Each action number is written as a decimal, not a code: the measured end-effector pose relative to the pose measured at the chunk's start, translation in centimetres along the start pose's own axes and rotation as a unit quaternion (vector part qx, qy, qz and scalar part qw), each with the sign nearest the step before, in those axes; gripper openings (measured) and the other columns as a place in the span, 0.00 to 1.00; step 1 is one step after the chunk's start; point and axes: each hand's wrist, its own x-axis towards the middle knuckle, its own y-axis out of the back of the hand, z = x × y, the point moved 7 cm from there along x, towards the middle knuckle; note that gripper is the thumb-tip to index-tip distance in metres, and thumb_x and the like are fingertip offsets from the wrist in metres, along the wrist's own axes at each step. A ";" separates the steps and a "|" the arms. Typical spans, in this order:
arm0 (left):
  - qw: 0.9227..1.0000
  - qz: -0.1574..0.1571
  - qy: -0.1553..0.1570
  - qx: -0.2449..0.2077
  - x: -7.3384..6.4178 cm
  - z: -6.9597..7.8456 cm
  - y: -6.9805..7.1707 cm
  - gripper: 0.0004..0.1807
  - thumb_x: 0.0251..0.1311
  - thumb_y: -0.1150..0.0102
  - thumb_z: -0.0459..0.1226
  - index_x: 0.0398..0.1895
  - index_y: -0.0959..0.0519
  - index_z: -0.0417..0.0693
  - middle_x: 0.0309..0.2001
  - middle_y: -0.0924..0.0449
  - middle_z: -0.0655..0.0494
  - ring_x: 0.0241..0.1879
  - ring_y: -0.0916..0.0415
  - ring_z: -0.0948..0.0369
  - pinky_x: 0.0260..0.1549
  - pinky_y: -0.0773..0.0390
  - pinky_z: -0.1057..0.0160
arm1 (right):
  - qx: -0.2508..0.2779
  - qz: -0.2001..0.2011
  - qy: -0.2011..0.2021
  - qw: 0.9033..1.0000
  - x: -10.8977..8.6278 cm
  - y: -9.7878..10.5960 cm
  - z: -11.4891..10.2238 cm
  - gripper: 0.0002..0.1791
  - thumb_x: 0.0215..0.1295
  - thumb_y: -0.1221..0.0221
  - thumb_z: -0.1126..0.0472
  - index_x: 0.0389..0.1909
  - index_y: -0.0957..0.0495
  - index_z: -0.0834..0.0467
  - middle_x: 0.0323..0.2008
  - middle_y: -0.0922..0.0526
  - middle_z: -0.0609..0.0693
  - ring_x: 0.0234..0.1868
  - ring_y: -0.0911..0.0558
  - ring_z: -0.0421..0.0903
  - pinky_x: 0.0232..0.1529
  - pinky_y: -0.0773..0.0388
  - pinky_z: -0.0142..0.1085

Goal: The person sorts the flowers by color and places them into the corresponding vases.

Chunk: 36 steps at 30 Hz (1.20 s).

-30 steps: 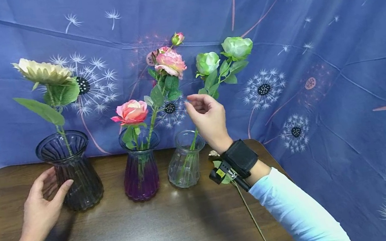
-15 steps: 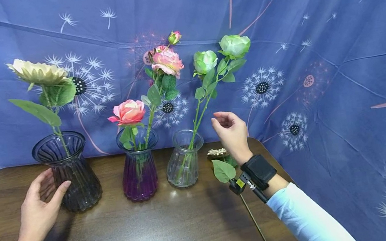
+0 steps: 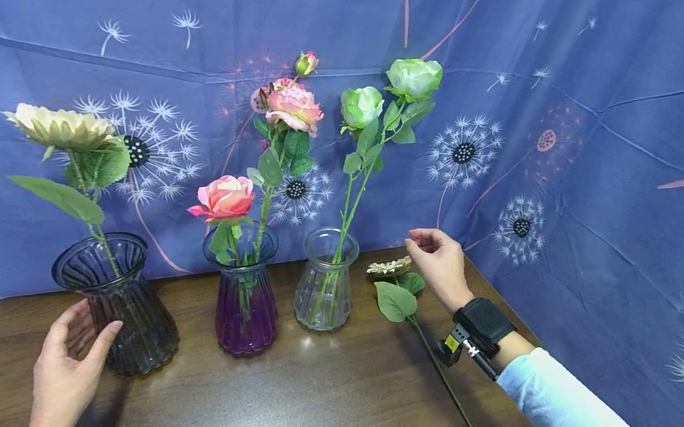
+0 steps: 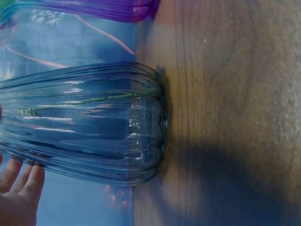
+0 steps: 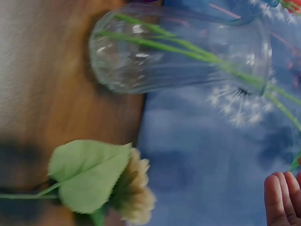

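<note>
My left hand (image 3: 68, 369) holds the side of a ribbed dark grey glass vase (image 3: 137, 326), thumb in front and fingers behind. A tall cream flower (image 3: 64, 128) stands in that vase. In the left wrist view, fingertips (image 4: 34, 181) rest at the glass. My right hand (image 3: 441, 266), fingers loosely bent and holding nothing, is just right of a cream flower (image 3: 396, 300) lying on the table. That flower's broad green leaf (image 5: 89, 176) shows large in the right wrist view. Beside it, a clear glass vase (image 3: 323, 300) holds leaning stems with green roses (image 3: 415, 79).
A purple glass vase (image 3: 246, 314) stands between the grey and clear ones, with a coral rose (image 3: 224, 197) and a pink flower stem (image 3: 293, 107). Behind the brown wooden table (image 3: 318, 414) hangs a blue dandelion-print cloth (image 3: 527, 34).
My right hand has moved away from the green rose stems, down and to the right, towards the lying flower. My left hand stays at the grey vase.
</note>
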 end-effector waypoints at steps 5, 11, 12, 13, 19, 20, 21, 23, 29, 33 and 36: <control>1.000 -0.008 0.004 -0.002 -0.2 0.8 0.0 0.30 0.58 0.40 0.33 0.65 0.36 0.44 0.51 0.32 0.78 0.45 0.36 0.88 0.44 0.36 0.92 | -0.037 -0.005 -0.021 0.999 -0.7 0.7 2.5 0.12 0.56 0.39 0.64 0.40 0.18 0.65 0.32 0.16 0.59 0.23 0.27 0.27 0.26 0.30 0.18; 1.000 -0.008 0.009 0.002 -0.3 0.9 0.1 0.30 0.58 0.40 0.33 0.65 0.36 0.43 0.51 0.32 0.79 0.45 0.36 0.88 0.44 0.35 0.92 | -0.069 -0.018 -0.044 0.996 -2.0 1.3 5.4 0.11 0.57 0.39 0.66 0.39 0.19 0.67 0.32 0.16 0.61 0.24 0.28 0.26 0.26 0.31 0.17; 1.000 -0.007 0.011 0.003 -0.3 0.9 0.1 0.30 0.58 0.40 0.33 0.65 0.36 0.43 0.50 0.32 0.79 0.45 0.36 0.88 0.44 0.35 0.92 | -0.069 -0.021 -0.052 0.996 -2.2 1.3 6.0 0.10 0.57 0.39 0.66 0.39 0.19 0.68 0.32 0.16 0.61 0.24 0.28 0.26 0.25 0.31 0.18; 1.000 -0.007 0.012 0.002 -0.3 0.9 0.1 0.30 0.58 0.40 0.33 0.65 0.36 0.43 0.50 0.32 0.79 0.45 0.36 0.88 0.44 0.35 0.92 | -0.070 -0.023 -0.059 0.996 -2.4 1.3 6.5 0.11 0.57 0.39 0.66 0.39 0.19 0.68 0.32 0.16 0.61 0.24 0.28 0.26 0.25 0.31 0.18; 1.000 -0.010 0.013 0.004 -0.3 1.2 0.1 0.30 0.59 0.40 0.34 0.65 0.36 0.44 0.52 0.31 0.76 0.45 0.36 0.88 0.44 0.36 0.92 | -0.076 -0.035 -0.103 0.991 -3.7 1.4 9.6 0.11 0.56 0.38 0.65 0.39 0.19 0.67 0.29 0.16 0.56 0.23 0.27 0.29 0.24 0.30 0.21; 1.000 -0.009 0.015 0.005 -0.3 1.2 0.1 0.30 0.59 0.40 0.34 0.65 0.36 0.44 0.52 0.31 0.75 0.45 0.36 0.88 0.44 0.36 0.92 | -0.079 -0.039 -0.110 0.990 -3.9 1.4 10.0 0.12 0.55 0.38 0.65 0.39 0.19 0.66 0.29 0.16 0.55 0.23 0.26 0.29 0.23 0.29 0.21; 1.000 -0.007 0.015 0.006 -0.3 1.2 0.1 0.30 0.59 0.40 0.34 0.65 0.36 0.44 0.52 0.31 0.75 0.45 0.36 0.88 0.44 0.35 0.92 | -0.083 -0.044 -0.115 0.989 -4.1 1.4 10.5 0.12 0.55 0.38 0.65 0.39 0.19 0.66 0.29 0.16 0.54 0.22 0.26 0.30 0.23 0.29 0.21; 1.000 -0.007 0.017 0.006 -0.3 1.1 0.1 0.30 0.59 0.40 0.34 0.65 0.36 0.45 0.52 0.31 0.76 0.45 0.36 0.88 0.44 0.36 0.92 | -0.087 -0.054 -0.126 0.987 -4.6 1.3 11.3 0.13 0.56 0.38 0.65 0.40 0.19 0.67 0.28 0.16 0.54 0.22 0.25 0.31 0.23 0.28 0.22; 1.000 0.001 0.017 -0.005 -0.3 1.0 0.0 0.29 0.58 0.40 0.33 0.64 0.35 0.45 0.50 0.31 0.78 0.45 0.35 0.88 0.44 0.35 0.91 | -0.118 -0.080 -0.162 0.976 -5.6 1.2 13.7 0.14 0.55 0.39 0.63 0.41 0.19 0.67 0.28 0.16 0.53 0.20 0.24 0.33 0.24 0.27 0.24; 1.000 0.000 0.010 -0.005 -0.3 1.1 0.0 0.29 0.58 0.40 0.32 0.64 0.35 0.44 0.49 0.32 0.79 0.45 0.35 0.87 0.44 0.35 0.91 | -0.139 -0.101 -0.174 0.970 -6.0 0.9 14.9 0.15 0.54 0.38 0.61 0.41 0.19 0.66 0.29 0.16 0.54 0.21 0.24 0.33 0.24 0.28 0.25; 1.000 -0.001 0.007 -0.004 -0.3 1.1 0.0 0.29 0.58 0.40 0.32 0.64 0.35 0.44 0.50 0.32 0.79 0.45 0.35 0.88 0.44 0.35 0.91 | -0.150 -0.115 -0.175 0.966 -6.2 0.7 15.3 0.16 0.54 0.37 0.60 0.41 0.19 0.66 0.29 0.16 0.54 0.22 0.24 0.35 0.24 0.28 0.26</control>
